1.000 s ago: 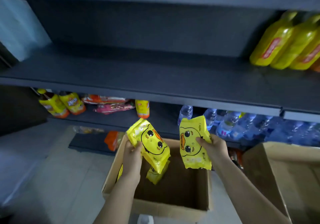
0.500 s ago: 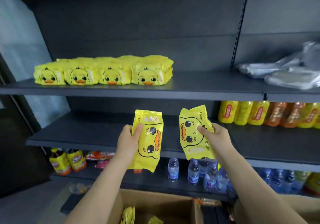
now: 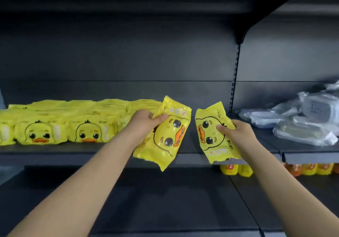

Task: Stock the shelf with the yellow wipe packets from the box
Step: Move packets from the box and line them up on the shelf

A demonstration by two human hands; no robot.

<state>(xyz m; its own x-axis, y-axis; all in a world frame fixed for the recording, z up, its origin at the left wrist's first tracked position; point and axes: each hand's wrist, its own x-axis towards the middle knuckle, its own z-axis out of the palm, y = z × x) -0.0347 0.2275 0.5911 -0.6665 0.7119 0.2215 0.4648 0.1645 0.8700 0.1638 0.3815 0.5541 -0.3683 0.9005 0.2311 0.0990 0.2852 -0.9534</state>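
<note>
Two glossy yellow plastic wipe packets with a cartoon duck face are in hand, both in the air at the front edge of the dark grey metal shelf (image 3: 185,157), just apart from each other. Left hand (image 3: 145,122) grips the left packet (image 3: 163,139) by its upper edge, thumb curled over the front; packet is tilted, duck face sideways. Right hand (image 3: 233,132) pinches the right packet (image 3: 211,136) by its right edge, thumb on the print. Stocked row of the same yellow packets (image 3: 60,125) fills the shelf's left half, faces out, its right end behind the left hand. Clear-wrapped packs (image 3: 302,126) lie at the right end. Yellow bottles (image 3: 236,169) sit on the lower shelf (image 3: 165,200).
</note>
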